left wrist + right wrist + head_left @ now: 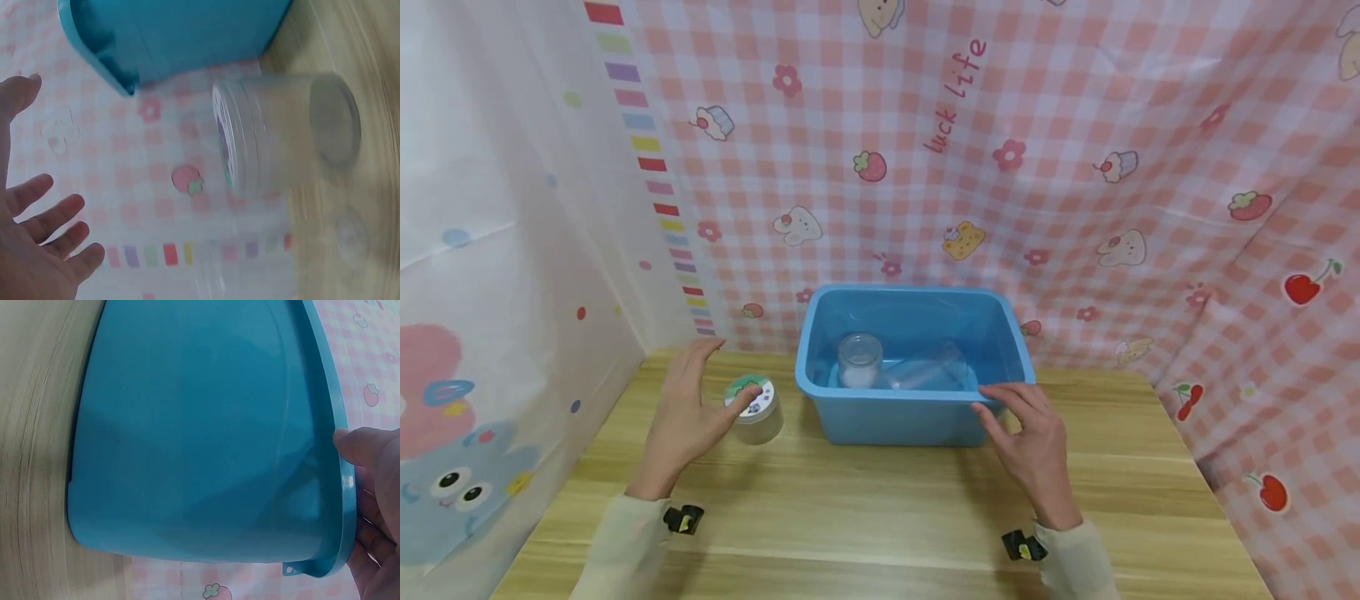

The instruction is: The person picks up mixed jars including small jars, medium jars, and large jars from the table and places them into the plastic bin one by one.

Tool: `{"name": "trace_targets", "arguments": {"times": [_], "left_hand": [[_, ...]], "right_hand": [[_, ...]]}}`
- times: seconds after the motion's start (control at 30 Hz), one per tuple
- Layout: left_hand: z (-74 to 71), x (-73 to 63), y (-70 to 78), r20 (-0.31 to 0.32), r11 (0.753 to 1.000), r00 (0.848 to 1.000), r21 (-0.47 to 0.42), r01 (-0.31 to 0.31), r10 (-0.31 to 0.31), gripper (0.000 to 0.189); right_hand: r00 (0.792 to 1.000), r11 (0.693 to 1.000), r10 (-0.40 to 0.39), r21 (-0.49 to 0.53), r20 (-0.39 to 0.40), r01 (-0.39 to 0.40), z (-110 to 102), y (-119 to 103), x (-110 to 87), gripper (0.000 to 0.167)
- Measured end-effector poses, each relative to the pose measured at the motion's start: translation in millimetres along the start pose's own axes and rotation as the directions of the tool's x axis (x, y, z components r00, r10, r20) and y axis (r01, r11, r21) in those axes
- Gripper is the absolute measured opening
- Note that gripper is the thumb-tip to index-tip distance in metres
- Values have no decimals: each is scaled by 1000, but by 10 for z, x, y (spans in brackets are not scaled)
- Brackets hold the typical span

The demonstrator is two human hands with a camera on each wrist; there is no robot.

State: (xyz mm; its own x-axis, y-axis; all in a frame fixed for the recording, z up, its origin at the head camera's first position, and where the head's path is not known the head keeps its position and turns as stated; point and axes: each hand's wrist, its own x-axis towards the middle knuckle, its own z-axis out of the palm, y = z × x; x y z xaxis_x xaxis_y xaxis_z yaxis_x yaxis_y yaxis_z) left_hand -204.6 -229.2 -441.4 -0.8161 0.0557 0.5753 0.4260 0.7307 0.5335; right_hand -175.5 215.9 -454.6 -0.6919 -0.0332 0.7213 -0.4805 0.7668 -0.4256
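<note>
A clear jar (pixel 757 427) with a green-and-white printed lid stands on the table, left of the blue plastic bin (pixel 895 421). My left hand (pixel 681 417) is spread over the jar's left side, and its thumb overlaps the lid in the head view. In the left wrist view, bare space lies between that hand (pixel 44 231) and the jar (pixel 281 134). My right hand (pixel 1033 442) holds the bin's front rim near its right corner. Its thumb (pixel 356 445) is on the outer side, with the fingers over the rim.
Inside the bin, a clear jar (pixel 860 358) is upright on the left, and another clear container (pixel 928 371) lies on its side. The bin sits on a wood-grain table (pixel 850 517). A pink checked cloth (pixel 850 108) hangs close behind it, and a white printed cloth (pixel 490 183) hangs at left.
</note>
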Motion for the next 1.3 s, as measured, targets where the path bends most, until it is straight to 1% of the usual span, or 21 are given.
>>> {"name": "trace_targets", "arguments": {"times": [0.1, 0.2, 0.27, 0.4, 0.5, 0.63, 0.73, 0.8, 0.9, 1.0, 1.03, 1.07, 1.1, 1.17, 1.23, 1.3], "left_hand": [[-79, 9, -103, 5, 999, 999, -1, 35, -35, 87], [-129, 10, -214, -3, 998, 998, 2, 70, -70, 89], [-155, -4, -284, 8, 994, 994, 7, 112, -112, 91], [-199, -41, -409, 52, 980, 979, 26, 196, -197, 95], [-224, -69, -490, 76, 971, 968, 38, 236, -238, 98], [-231, -106, -597, 87, 956, 952, 20, 292, -293, 103], [-220, -135, -677, 110, 936, 931, -2, 351, -348, 106], [-209, -152, -718, 137, 916, 908, -8, 401, -397, 109], [-183, -173, -764, 185, 869, 856, -22, 494, -482, 115], [-150, -200, -800, 232, 810, 796, -51, 584, -560, 120], [-139, -210, -817, 245, 791, 778, -65, 608, -578, 121], [-130, -219, -834, 256, 777, 766, -81, 625, -589, 120], [-121, -229, -854, 262, 765, 758, -98, 637, -597, 119], [-103, -247, -897, 263, 749, 751, -133, 649, -605, 114], [-85, -261, -935, 250, 739, 754, -168, 652, -608, 107], [-65, -274, -964, 229, 740, 761, -186, 647, -607, 100]], "right_hand": [[1000, 1000, 4, 6, 3, -4, 3, -3, 0, 28], [1000, 1000, 1, 9, -2, -1, 7, 0, -3, 29], [1000, 1000, -3, 10, -6, 3, 10, 0, -6, 29], [1000, 1000, -7, 9, -10, 7, 15, -1, -6, 29], [1000, 1000, -2, 13, -7, 2, 14, 1, -5, 29], [1000, 1000, 11, 25, 1, -11, 9, 6, -4, 28], [1000, 1000, 13, 21, 2, -13, 7, 6, -4, 28], [1000, 1000, 5, 13, -4, -5, 9, 8, -8, 29], [1000, 1000, -2, 19, -10, 2, 15, 13, -11, 29], [1000, 1000, -9, 19, -17, 10, 21, 18, -14, 30], [1000, 1000, -7, 22, -16, 7, 22, 18, -15, 30], [1000, 1000, -6, 22, -17, 7, 24, 20, -17, 30], [1000, 1000, -6, 19, -19, 6, 26, 20, -18, 30], [1000, 1000, -4, 9, -19, 4, 27, 21, -20, 30], [1000, 1000, 1, 14, -18, 0, 26, 21, -20, 31], [1000, 1000, 1, 16, -17, -1, 24, 20, -17, 31]]}}
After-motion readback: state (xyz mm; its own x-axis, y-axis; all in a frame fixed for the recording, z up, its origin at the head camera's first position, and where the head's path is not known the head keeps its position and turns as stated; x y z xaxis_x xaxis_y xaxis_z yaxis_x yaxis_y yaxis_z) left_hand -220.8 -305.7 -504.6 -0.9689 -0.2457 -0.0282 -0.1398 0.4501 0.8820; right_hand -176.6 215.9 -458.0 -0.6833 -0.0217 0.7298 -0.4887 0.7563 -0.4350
